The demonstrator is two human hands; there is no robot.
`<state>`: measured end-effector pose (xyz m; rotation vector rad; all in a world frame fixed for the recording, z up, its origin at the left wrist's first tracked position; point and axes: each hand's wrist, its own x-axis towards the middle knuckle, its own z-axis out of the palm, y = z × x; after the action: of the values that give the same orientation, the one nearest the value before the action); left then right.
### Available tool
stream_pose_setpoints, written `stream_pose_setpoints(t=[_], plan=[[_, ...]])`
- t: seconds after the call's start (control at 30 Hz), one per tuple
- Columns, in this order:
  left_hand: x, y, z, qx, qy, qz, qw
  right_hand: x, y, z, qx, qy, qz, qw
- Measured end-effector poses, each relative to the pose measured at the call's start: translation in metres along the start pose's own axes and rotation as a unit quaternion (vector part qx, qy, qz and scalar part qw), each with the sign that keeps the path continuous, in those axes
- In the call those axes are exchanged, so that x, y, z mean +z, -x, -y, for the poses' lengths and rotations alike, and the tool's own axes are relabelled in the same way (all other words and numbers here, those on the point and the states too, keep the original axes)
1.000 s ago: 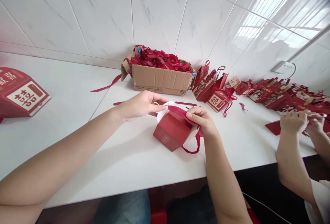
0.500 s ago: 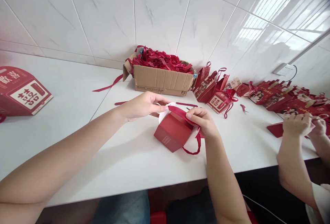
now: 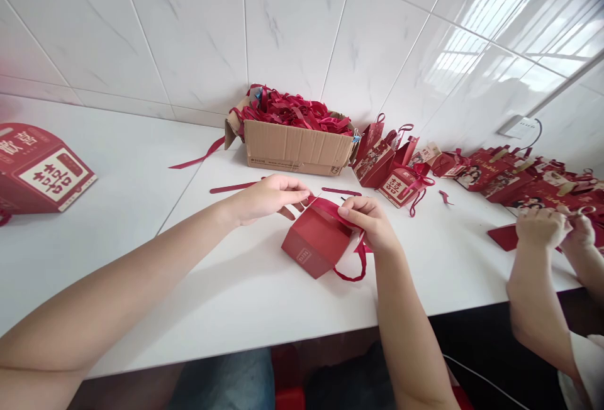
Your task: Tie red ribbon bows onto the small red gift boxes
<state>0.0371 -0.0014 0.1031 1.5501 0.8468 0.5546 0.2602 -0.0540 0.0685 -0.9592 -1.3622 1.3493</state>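
Observation:
A small red paper gift box (image 3: 314, 243) is tilted on the white table in front of me. A red ribbon (image 3: 328, 207) runs across its top, and a loop of it hangs at the right side. My left hand (image 3: 278, 199) is at the box's upper left corner, thumb and index finger pinched at the ribbon's end, the other fingers loosely curled. The exact grip there is partly hidden. My right hand (image 3: 368, 221) pinches the ribbon against the box's upper right edge.
A cardboard box (image 3: 295, 146) full of red ribbons stands by the wall. Ribbon strips (image 3: 236, 187) lie before it. Finished gift boxes (image 3: 399, 187) stand to its right, and a larger red box (image 3: 51, 174) at far left. A co-worker's hands (image 3: 545, 227) work at right.
My left hand has shifted slightly down, its fingers now more apart below the thumb. The white inner flap at the box's left no longer shows as before. My right hand has barely moved.

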Motion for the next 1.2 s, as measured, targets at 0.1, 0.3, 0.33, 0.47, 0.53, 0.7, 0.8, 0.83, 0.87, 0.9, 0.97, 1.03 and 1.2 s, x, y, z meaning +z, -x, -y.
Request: stream_pose_setpoints(t=[0.1,0.3,0.33,0.47,0.53,0.7,0.8,0.83,0.87,0.9,0.97,1.03,1.2], plan=[[-0.002,-0.002,-0.001,-0.008,0.065,0.005,0.998,0.0,-0.001,-0.002,-0.008,0.008,0.004,1.0],[-0.03,0.018,-0.037,0.141,0.344,-0.082,0.925,-0.003,-0.012,-0.011,-0.163,0.076,-0.105,0.978],[-0.034,0.024,-0.044,0.167,0.341,-0.112,0.918,-0.003,-0.014,-0.013,-0.172,0.079,-0.113,0.975],[-0.042,0.044,-0.064,0.241,0.311,-0.172,0.903,-0.004,-0.017,-0.015,-0.152,0.079,-0.104,0.98],[-0.042,0.053,-0.07,0.259,0.306,-0.199,0.895,-0.004,-0.017,-0.016,-0.141,0.077,-0.108,0.981],[-0.045,0.068,-0.075,0.307,0.309,-0.188,0.88,-0.011,-0.03,-0.025,-0.15,0.032,-0.2,0.968],[-0.053,0.074,-0.074,0.32,0.256,-0.193,0.892,-0.017,-0.031,-0.02,-0.162,0.028,-0.257,0.952],[-0.056,0.075,-0.073,0.315,0.228,-0.206,0.898,-0.018,-0.025,-0.016,-0.172,0.027,-0.281,0.944],[-0.058,0.076,-0.073,0.305,0.195,-0.22,0.906,-0.018,-0.016,-0.01,-0.185,0.024,-0.304,0.934],[-0.06,0.076,-0.072,0.299,0.16,-0.237,0.91,-0.016,-0.003,-0.004,-0.2,0.016,-0.324,0.925],[-0.062,0.076,-0.071,0.282,0.079,-0.254,0.922,-0.008,0.031,0.005,-0.222,0.0,-0.333,0.916],[-0.06,0.076,-0.071,0.255,0.01,-0.239,0.937,0.006,0.066,0.006,-0.185,0.026,-0.271,0.944],[-0.044,0.066,-0.064,0.108,-0.133,-0.1,0.98,0.044,0.107,-0.026,-0.002,0.2,-0.234,0.951]])
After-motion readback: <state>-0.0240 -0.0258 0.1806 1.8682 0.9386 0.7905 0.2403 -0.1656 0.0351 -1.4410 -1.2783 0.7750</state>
